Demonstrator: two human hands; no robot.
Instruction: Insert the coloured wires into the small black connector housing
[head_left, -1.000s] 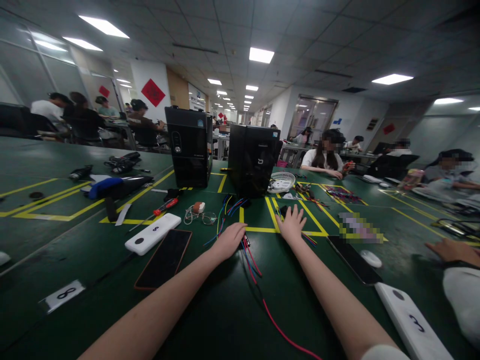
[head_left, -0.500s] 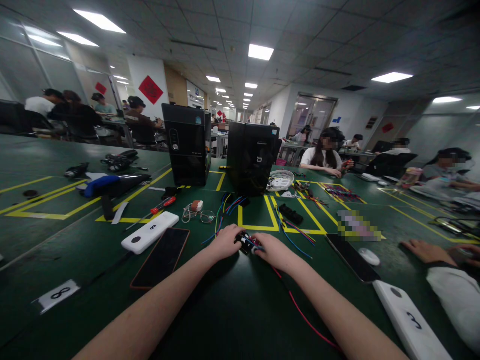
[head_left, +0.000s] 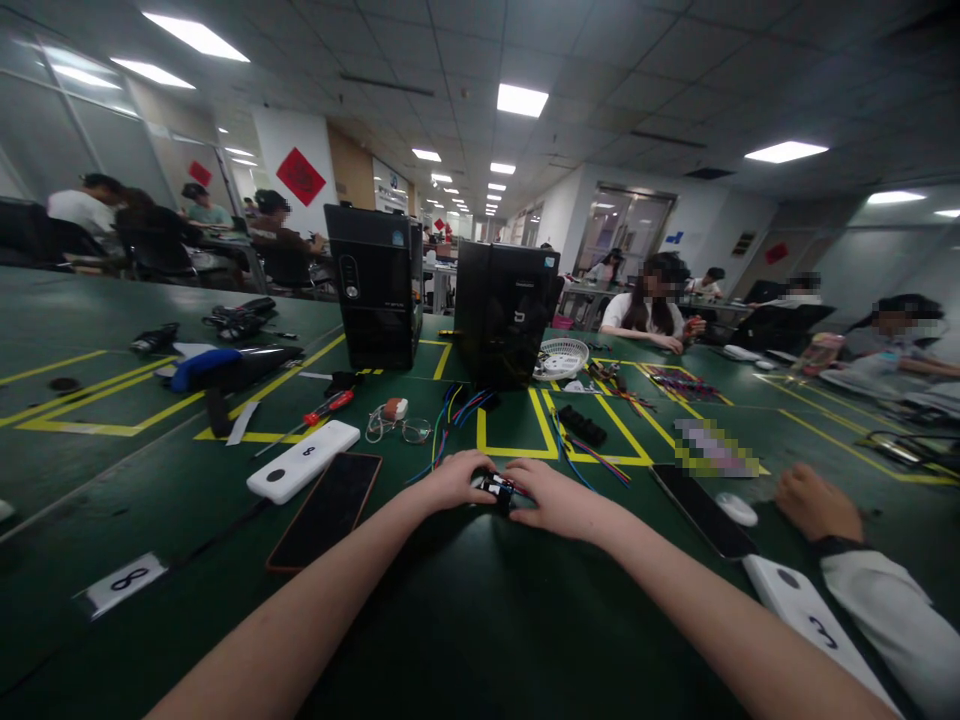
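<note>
My left hand point(head_left: 454, 478) and my right hand point(head_left: 553, 500) meet on the green table, both closed round a small black connector block point(head_left: 497, 489) with coloured wires. Loose blue, red and yellow wires point(head_left: 456, 418) trail from it toward a black computer tower point(head_left: 505, 314). Another black terminal strip point(head_left: 582, 425) lies inside the yellow-taped square beyond my right hand.
A second tower point(head_left: 375, 286) stands at back left. A white power bank point(head_left: 304, 460), a dark phone point(head_left: 327, 510), glasses point(head_left: 397, 429) and a red screwdriver point(head_left: 327, 408) lie left. A phone point(head_left: 700, 510), a white mouse point(head_left: 736, 509) and a neighbour's hand point(head_left: 816, 503) are right.
My right hand pulled back from the far square and joined my left hand on the connector block. The neighbour's hand on the right shifted left and closed.
</note>
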